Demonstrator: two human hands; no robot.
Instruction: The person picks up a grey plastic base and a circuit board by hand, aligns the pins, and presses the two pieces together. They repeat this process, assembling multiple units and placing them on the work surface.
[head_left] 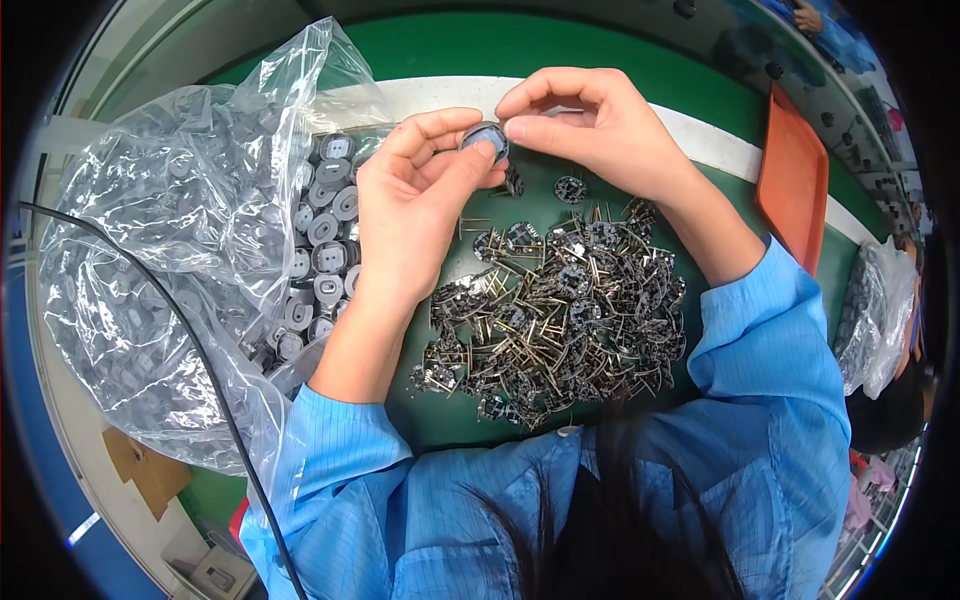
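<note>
A small round grey plastic housing (485, 141) is pinched between the thumb and fingers of my left hand (410, 205). My right hand (625, 130) meets it from the other side, with thumb and index fingertip closed at its rim; whether a smaller piece lies between them is hidden. Below both hands spreads a heap of small round black circuit boards with long metal pins (570, 315). One loose round board (570, 189) lies apart, under my right wrist. Many similar grey housings (325, 229) are heaped beside my left forearm, spilling from a clear plastic bag (150, 260).
A black cable (178, 308) crosses in front of the bag on the left. An orange tray (793, 180) leans at the right, near another filled clear bag (877, 315). Brown cardboard (147, 470) sits at lower left. Another person's blue sleeve (845, 42) shows at far upper right.
</note>
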